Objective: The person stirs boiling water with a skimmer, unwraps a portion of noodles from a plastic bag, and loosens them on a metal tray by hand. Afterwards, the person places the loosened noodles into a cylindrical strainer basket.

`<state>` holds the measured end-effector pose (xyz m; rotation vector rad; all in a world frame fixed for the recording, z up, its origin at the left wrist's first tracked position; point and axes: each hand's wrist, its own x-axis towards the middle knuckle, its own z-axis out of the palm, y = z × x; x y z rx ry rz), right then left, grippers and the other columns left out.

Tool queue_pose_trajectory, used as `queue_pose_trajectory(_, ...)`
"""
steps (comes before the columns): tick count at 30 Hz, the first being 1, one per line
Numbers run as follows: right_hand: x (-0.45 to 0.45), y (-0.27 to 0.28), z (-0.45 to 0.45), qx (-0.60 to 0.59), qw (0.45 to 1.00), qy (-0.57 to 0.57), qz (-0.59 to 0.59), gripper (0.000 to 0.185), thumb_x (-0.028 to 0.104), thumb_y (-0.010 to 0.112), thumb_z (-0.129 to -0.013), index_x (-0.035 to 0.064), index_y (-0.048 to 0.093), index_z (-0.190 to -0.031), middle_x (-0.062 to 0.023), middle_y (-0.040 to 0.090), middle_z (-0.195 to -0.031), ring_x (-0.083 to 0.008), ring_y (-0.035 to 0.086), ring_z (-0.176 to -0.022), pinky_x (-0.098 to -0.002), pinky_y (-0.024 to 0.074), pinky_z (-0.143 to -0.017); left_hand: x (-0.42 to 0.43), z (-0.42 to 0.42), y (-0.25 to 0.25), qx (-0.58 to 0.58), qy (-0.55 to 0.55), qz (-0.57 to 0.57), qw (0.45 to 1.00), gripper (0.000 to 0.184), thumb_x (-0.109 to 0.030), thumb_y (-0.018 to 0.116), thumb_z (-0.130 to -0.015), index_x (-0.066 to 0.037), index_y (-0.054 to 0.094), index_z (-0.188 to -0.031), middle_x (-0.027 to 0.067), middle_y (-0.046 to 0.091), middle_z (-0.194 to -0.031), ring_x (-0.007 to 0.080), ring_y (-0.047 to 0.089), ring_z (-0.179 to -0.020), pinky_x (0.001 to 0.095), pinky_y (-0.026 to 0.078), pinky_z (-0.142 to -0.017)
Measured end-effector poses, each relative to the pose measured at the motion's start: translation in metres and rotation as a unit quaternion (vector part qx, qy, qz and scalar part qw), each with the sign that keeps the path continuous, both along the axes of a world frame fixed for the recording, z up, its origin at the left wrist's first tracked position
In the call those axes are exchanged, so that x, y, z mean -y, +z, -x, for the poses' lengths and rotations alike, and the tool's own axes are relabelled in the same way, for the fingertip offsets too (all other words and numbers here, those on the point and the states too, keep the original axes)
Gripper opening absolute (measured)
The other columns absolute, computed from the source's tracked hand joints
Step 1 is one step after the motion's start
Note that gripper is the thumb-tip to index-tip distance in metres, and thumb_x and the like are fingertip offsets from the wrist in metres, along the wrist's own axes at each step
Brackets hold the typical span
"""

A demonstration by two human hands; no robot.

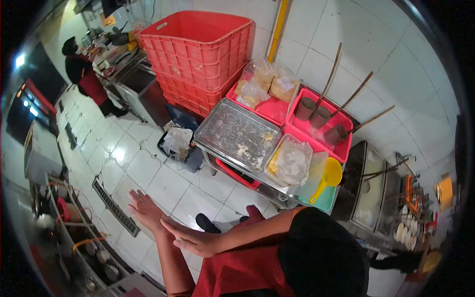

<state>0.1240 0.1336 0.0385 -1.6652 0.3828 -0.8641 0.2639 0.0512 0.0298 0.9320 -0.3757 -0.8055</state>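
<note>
My left hand (146, 211) is held out over the floor with its fingers stretched and nothing in it. My right hand (193, 241) lies across my left forearm just below the wrist, its fingers extended and holding nothing. Both hands are in front of my red apron (242, 270). Beyond them, on a metal table, rests a steel tray (237, 131) with pale crumbs. Beside it is a container with a crumpled plastic bag (293, 161), and a yellow dipper (326, 179) lies over a greenish tub (324, 199).
Stacked red crates (198, 54) stand behind an uncovered bin (190, 156). Pink trays hold bagged crumbs (283, 88) and several long-handled cups (320, 117). A floor drain (115, 207) crosses the tiles. Shelves (74, 242) line the left; another person (89, 79) stands at a far counter.
</note>
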Motion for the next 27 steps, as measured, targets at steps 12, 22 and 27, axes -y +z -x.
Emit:
queue_pose_trajectory(12, 0.266, -0.109, 0.263, -0.212, 0.631, -0.742, 0.078, 0.047, 0.031, 0.067, -0.087, 0.0016, 0.055, -0.121, -0.0194, 0.058, -0.115, -0.0333, 0.057, -0.106, -0.0403, 0.0469, -0.09, 0.075, 0.012, -0.024, 0.162, -0.596, -0.08, 0.783, 0.04, -0.031, 0.052, -0.098, -0.001, 0.056, -0.124, 0.0144, 0.061, -0.121, 0.0254, 0.064, -0.104, 0.0353, 0.051, -0.088)
queue_pose_trajectory(22, 0.409, -0.065, 0.462, -0.499, 0.433, -0.729, 0.18, 0.095, 0.037, 0.076, -0.074, 0.0008, 0.025, -0.146, -0.0214, 0.032, -0.148, -0.0418, 0.03, -0.137, -0.0547, 0.0277, -0.111, 0.182, -0.048, -0.095, 0.179, -0.382, -0.312, 0.851, 0.047, -0.032, 0.057, -0.095, -0.013, 0.041, -0.135, 0.0094, 0.053, -0.128, 0.0272, 0.059, -0.108, 0.0397, 0.048, -0.089)
queue_pose_trajectory(27, 0.479, -0.088, 0.531, -0.581, 0.422, -0.695, 0.039, 0.078, 0.038, 0.069, -0.08, 0.0086, 0.036, -0.144, -0.0184, 0.036, -0.148, -0.0375, 0.034, -0.136, -0.0584, 0.0279, -0.109, 0.234, 0.004, -0.064, 0.23, -0.406, -0.283, 0.838, 0.05, -0.023, 0.053, -0.097, -0.011, 0.033, -0.141, 0.0155, 0.047, -0.134, 0.0291, 0.058, -0.109, 0.0414, 0.048, -0.089)
